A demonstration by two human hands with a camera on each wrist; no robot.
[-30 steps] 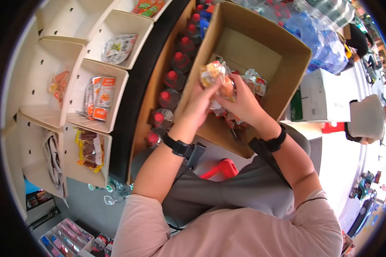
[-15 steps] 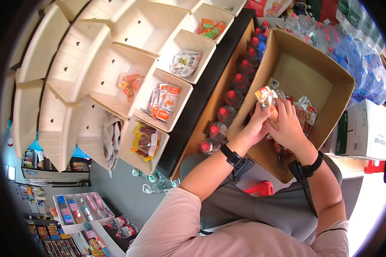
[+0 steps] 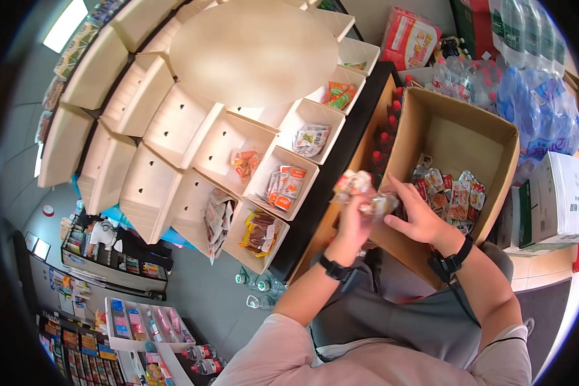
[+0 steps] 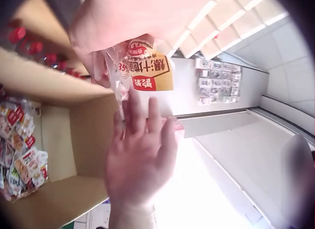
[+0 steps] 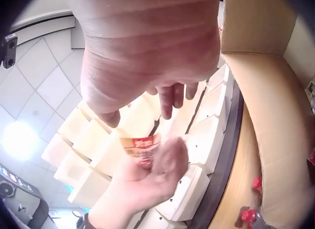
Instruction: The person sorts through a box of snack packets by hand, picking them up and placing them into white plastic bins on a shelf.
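My left hand [image 3: 352, 225] grips a few small snack packets [image 3: 355, 183], blurred in the head view, beside the left edge of a cardboard box [image 3: 460, 119]. In the left wrist view, a yellow, white and red snack packet with clear plastic sticks out below that hand. My right hand [image 3: 424, 215] is close by over the box's near side, fingers spread and extended, holding nothing in the right wrist view. More snack packets [image 3: 460, 199] lie loosely piled at the bottom of the box.
White bins [image 3: 231, 154] stand in tiers to the left, several holding packets: orange ones [image 3: 285, 186], white ones [image 3: 312, 139], brown sticks [image 3: 260, 233]. Red-capped bottles [image 3: 383, 143] line the box's left side. Wrapped bottles [image 3: 540, 109] and a white carton [image 3: 556, 199] stand right.
Both hands, together over the box earlier, have drawn apart; the left carries packets out past the box's left edge toward the bins. The head view has swung left and up.
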